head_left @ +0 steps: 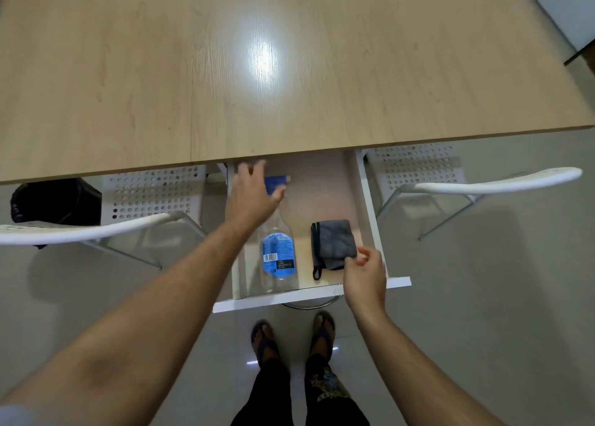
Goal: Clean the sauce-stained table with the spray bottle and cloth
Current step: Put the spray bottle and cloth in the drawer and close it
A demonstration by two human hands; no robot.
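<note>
We stand at a light wood-grain table [289,71] w/ a white pull-out drawer [370,200] open under its near edge. In the drawer a clear spray bottle [277,255] w/ a blue label lies on its side, blue trigger head pointing toward the table, base toward us. Just right of it, not touching, sits a folded grey cloth [333,243] w/ a black edge & loop. Our left hand [252,190] reaches over the bottle's head end, fingers spread & mostly straight, thumb near the blue trigger; can't tell if it touches the bottle yet, no grip visible. Our right hand [365,276] is at the cloth's near right corner, fingers loosely curled, thumb & forefinger tips right at the fabric edge; can't tell if they pinch it. White perforated chairs flank the drawer: one at left [154,193], one at right [421,171]. A black bin [54,201] sits under the table at left. Our feet in sandals [323,332] are on a pale tiled floor [483,296].
</note>
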